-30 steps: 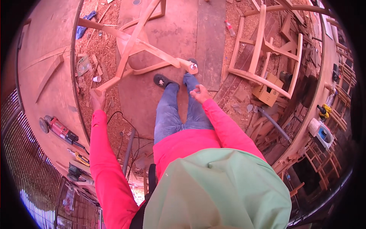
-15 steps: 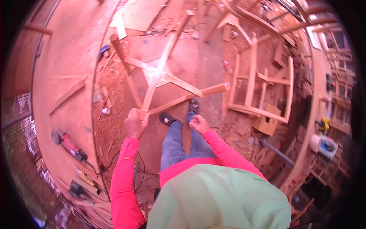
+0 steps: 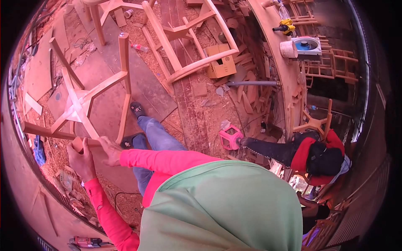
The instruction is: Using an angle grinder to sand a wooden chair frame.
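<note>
From where I stand, I see a wooden frame on the floor to the person's front left, near the feet, above a flat board that probably gives it an even support. The left hand is closed around the end of the nearest leg, with thumb raised on one side; perhaps this end is chosen because it is the easiest to reach. The right hand lies against the same piece just beside it, fingers half bent; their undersides are hidden, so I cannot tell if it grips firmly or only steadies. Two hands so close would, I think, keep this corner from turning. A second frame lies well apart, and a red power tool is on the side bench, away from both hands.
</note>
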### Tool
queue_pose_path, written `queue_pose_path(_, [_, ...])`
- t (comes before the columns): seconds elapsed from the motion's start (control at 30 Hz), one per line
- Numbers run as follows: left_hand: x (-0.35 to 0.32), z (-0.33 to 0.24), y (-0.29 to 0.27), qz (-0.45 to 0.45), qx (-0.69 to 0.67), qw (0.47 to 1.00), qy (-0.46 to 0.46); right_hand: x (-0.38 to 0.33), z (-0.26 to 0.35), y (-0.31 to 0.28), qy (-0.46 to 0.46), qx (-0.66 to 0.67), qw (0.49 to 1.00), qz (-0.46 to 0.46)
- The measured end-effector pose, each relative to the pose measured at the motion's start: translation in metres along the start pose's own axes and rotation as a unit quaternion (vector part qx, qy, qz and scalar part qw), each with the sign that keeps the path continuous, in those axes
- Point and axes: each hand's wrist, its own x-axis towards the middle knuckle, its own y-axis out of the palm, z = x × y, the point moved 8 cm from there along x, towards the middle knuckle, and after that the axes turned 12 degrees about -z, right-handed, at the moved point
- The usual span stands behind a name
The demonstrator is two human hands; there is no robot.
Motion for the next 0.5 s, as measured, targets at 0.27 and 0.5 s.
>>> queue_pose_path(0.27, [0.042,-0.069,0.036,0.029,-0.109,0.993,-0.030,0.094,-0.010,0.002,0.033,0.037,0.995,-0.090])
queue_pose_path(0.5, [0.079,-0.090,0.071,0.066,-0.237,0.967,-0.061,0.142,-0.004,-0.044,-0.002,0.066,0.982,-0.174])
